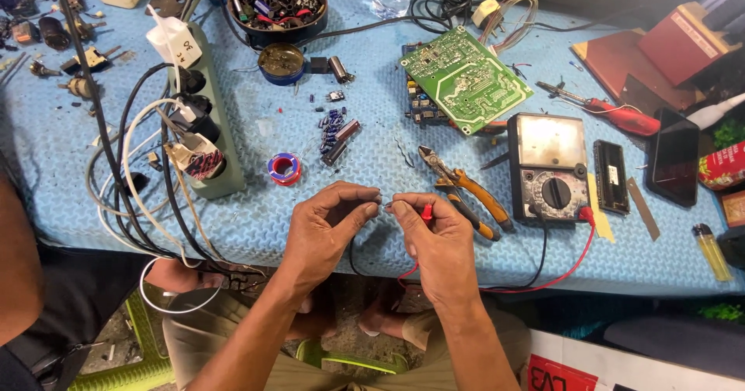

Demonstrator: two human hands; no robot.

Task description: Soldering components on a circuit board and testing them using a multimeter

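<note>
At the near edge of a cluttered repair desk (256, 228) covered in blue textured matting, a person tested a small part with the probes of a meter. On the left, a pale green power strip (208, 119) lay crowded with plugs, its black and white cables trailing off the desk edge, with a small spool of red and blue wire (284, 167) just beside it. Farther back stood a dark bowl of salvaged parts (278, 5) and a round tin (281, 60), while a loose scatter of small capacitors (335, 135) lay near the middle, apparently untouched. The left hand (324, 224) was pinched shut on the black probe (371, 202), whose black lead dropped below the desk edge; the right hand (434, 232) was pinched shut on the red probe (425, 211). The two tips met between the hands, just above the desk edge, on something too small to make out. To the right lay orange-handled cutters (466, 192), a green circuit board (466, 79) propped on other parts, and the analogue multimeter (548, 167), its red lead (543, 278) looping back to the right hand. Judging by this, the check itself was under way, with the needle's reading not legible and the board and loose parts yet to be dealt with. A red-handled soldering iron (613, 113) rested at far right.
</note>
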